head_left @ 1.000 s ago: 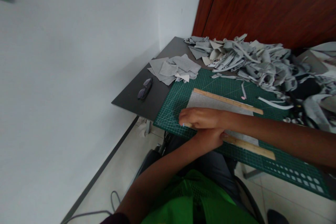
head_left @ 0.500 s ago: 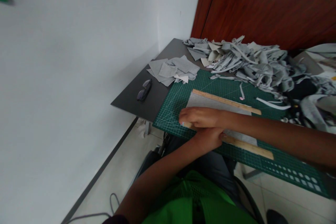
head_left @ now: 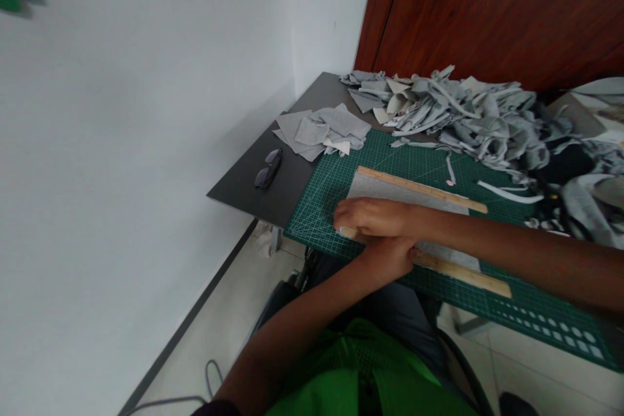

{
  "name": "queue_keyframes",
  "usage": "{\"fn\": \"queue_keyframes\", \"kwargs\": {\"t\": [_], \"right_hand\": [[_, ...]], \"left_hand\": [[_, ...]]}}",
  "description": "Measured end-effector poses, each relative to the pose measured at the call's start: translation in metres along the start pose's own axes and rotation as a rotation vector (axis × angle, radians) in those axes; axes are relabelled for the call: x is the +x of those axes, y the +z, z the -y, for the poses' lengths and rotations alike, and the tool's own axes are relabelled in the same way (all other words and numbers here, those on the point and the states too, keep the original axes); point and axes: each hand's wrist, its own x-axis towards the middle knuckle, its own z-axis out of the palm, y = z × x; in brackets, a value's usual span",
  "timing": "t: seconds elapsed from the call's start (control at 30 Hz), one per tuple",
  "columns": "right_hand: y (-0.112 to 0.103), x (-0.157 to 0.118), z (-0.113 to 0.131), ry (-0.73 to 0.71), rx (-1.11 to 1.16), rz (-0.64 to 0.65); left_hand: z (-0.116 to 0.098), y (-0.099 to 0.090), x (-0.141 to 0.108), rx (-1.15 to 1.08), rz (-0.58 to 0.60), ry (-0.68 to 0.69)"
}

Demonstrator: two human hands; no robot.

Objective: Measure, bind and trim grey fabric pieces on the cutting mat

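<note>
My right hand (head_left: 369,216) is closed in a fist at the left end of the near wooden strip (head_left: 465,275). A small whitish tip shows under its fingers; the rest of what it holds is hidden. Below the right wrist, my left hand (head_left: 391,258) is closed on the middle of the same strip, its fingers partly covered by the right arm. Grey cloth (head_left: 385,190) lies flat on the green cutting mat (head_left: 319,208), under both hands. A second wooden strip (head_left: 419,187) lies along the cloth's far edge.
Flat grey cloth pieces (head_left: 324,129) and dark glasses (head_left: 268,169) are on the dark table (head_left: 234,192) at the left. A large heap of grey scraps (head_left: 468,110) spreads along the back. A white strip (head_left: 507,194) lies on the mat's right part. A white wall stands left.
The view has shifted very slightly. Both hands, the cloth and the wooden strips keep nearly the same places.
</note>
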Motion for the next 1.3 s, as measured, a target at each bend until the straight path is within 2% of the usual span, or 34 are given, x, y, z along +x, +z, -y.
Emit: {"fn": "queue_keyframes", "kwargs": {"t": [0.13, 0.23, 0.4, 0.53, 0.63, 0.7, 0.73, 0.8, 0.9, 1.0, 1.03, 1.17, 1.3], "right_hand": [[-0.008, -0.004, -0.008, 0.015, -0.153, -0.006], [-0.01, -0.013, -0.012, 0.06, -0.185, -0.101], [0.001, -0.037, -0.009, 0.247, -0.015, -0.509], [0.025, -0.054, -0.001, 0.46, 0.225, -0.88], [0.044, -0.066, 0.008, 0.565, 0.438, -1.164], [0.056, -0.076, 0.017, 0.626, 0.451, -1.319], [0.062, -0.082, 0.023, 0.665, 0.431, -1.352], [0.076, -0.094, 0.037, 0.729, 0.355, -1.362], [0.102, -0.111, 0.06, 0.774, 0.203, -1.3], [0.129, -0.123, 0.079, 0.789, 0.023, -1.328], [0.137, -0.126, 0.084, 0.795, -0.036, -1.285], [0.163, -0.133, 0.093, 0.761, -0.288, -1.065], [0.175, -0.129, 0.092, 0.721, -0.458, -1.041]], "left_hand": [[0.002, -0.002, 0.003, 0.011, 0.009, 0.011], [0.003, -0.003, 0.004, 0.056, 0.01, 0.015], [0.002, -0.003, 0.004, 0.082, 0.006, 0.026], [0.001, -0.004, 0.004, 0.111, -0.004, 0.015], [0.001, -0.006, 0.003, 0.156, 0.012, 0.023], [0.002, -0.007, 0.002, 0.179, 0.041, 0.038], [0.002, -0.008, 0.002, 0.189, 0.056, 0.036], [0.003, -0.009, 0.003, 0.208, 0.084, 0.031], [0.004, -0.01, 0.004, 0.221, 0.11, 0.04], [0.005, -0.011, 0.004, 0.203, 0.085, 0.054], [0.005, -0.012, 0.005, 0.197, 0.074, 0.059], [0.007, -0.012, 0.005, 0.185, 0.068, 0.078], [0.006, -0.01, 0.005, 0.17, 0.063, 0.043]]}}
